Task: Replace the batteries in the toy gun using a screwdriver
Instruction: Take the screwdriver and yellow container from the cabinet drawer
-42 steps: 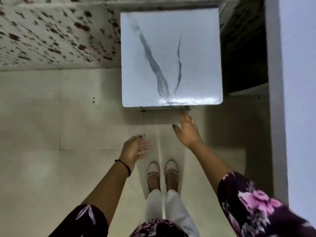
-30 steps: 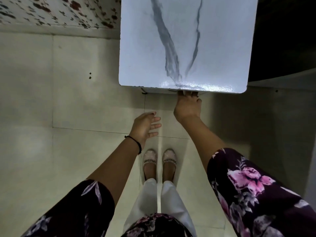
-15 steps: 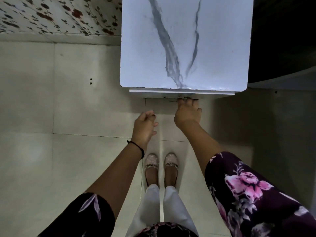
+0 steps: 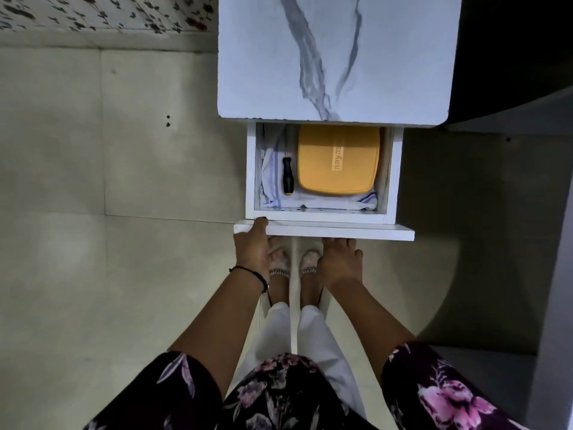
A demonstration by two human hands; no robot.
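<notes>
A white drawer (image 4: 324,231) stands pulled out from under a marble-topped cabinet (image 4: 335,57). Inside, a screwdriver (image 4: 287,173) with a black handle and yellow end lies on a white cloth with blue stripes (image 4: 269,172), left of a yellow box (image 4: 339,159). My left hand (image 4: 251,249) grips the drawer front at its left end, thumb on top. My right hand (image 4: 341,262) holds the front's underside near the middle, fingertips hidden beneath it. No toy gun or batteries are in view.
Pale floor tiles (image 4: 108,243) spread to the left and below. My feet (image 4: 294,265) stand just under the drawer front. A floral-patterned surface (image 4: 102,10) runs along the top left. A white wall edge (image 4: 558,305) rises on the right, with a dark area behind the cabinet.
The drawer has slid out toward me, exposing the screwdriver, cloth and yellow box. My left hand moved up and took hold of the drawer front; my right hand stayed on it.
</notes>
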